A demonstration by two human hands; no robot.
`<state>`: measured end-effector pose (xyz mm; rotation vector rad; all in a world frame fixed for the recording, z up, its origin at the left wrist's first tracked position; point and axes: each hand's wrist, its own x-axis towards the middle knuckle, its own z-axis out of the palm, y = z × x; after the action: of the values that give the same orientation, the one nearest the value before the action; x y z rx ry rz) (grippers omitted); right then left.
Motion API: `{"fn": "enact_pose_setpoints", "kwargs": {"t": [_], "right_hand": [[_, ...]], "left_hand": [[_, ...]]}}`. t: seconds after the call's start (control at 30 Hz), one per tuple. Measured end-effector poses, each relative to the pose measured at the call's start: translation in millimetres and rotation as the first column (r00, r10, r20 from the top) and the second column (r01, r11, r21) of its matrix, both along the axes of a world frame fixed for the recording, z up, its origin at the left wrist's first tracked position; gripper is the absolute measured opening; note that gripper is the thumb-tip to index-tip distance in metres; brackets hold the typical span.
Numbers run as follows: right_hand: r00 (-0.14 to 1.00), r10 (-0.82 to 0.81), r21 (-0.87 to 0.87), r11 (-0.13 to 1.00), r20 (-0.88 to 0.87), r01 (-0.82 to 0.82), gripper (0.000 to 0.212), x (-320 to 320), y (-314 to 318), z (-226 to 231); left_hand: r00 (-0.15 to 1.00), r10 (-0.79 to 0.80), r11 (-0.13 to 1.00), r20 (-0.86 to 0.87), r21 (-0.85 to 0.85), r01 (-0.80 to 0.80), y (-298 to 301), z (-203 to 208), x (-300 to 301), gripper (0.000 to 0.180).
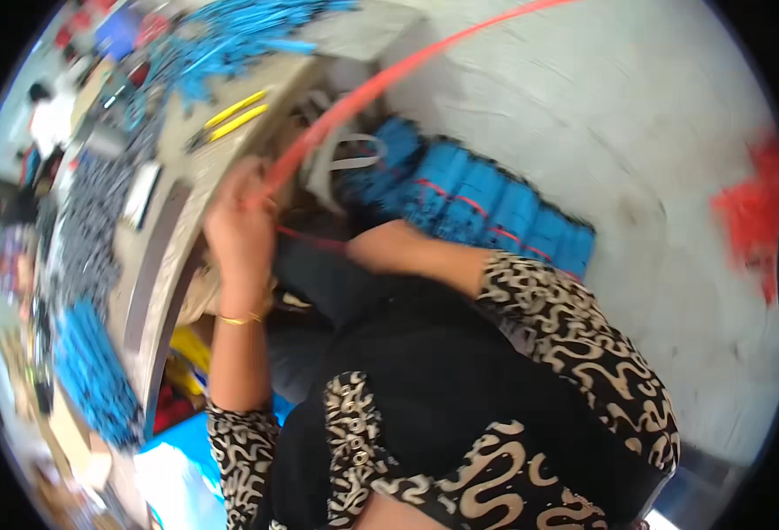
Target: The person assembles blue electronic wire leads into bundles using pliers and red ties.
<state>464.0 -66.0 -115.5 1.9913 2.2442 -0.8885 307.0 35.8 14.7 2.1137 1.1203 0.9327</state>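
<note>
My left hand [241, 216], a thin gold bangle at its wrist, is closed round a long red strip [358, 99] beside the table edge. From there the strip arcs up and away to the top right, blurred by motion. A thin red length also runs across from the left hand to my right hand [379, 246]. The right hand is in front of my dark-clothed lap, closed on that length, though its fingertips are blurred and partly hidden.
On the wooden table [164, 252] at left lie yellow-handled pliers [235, 115], a pile of blue strips [239, 40], a heap of small grey parts [98, 221] and a blue bundle [96, 375]. Blue bundles with red ties [486, 208] stand on the floor; red material [752, 216] lies far right.
</note>
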Motion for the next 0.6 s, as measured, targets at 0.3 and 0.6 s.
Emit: {"fn": "enact_pose_setpoints", "kwargs": {"t": [0.3,0.6], "right_hand": [[0.896,0.140,0.026,0.989,-0.421,-0.142,0.044,-74.1,-21.1,80.0],[-0.554,0.147,0.407,0.829,-0.820,-0.383,0.082,-348.6,106.8,230.2]], "left_hand": [[0.775,0.455,0.714,-0.438,0.700,-0.023,42.9,178.2,-181.8,0.026],[0.892,0.405,0.765,-0.199,0.608,-0.212,-20.3,231.7,-346.9,0.032]]}}
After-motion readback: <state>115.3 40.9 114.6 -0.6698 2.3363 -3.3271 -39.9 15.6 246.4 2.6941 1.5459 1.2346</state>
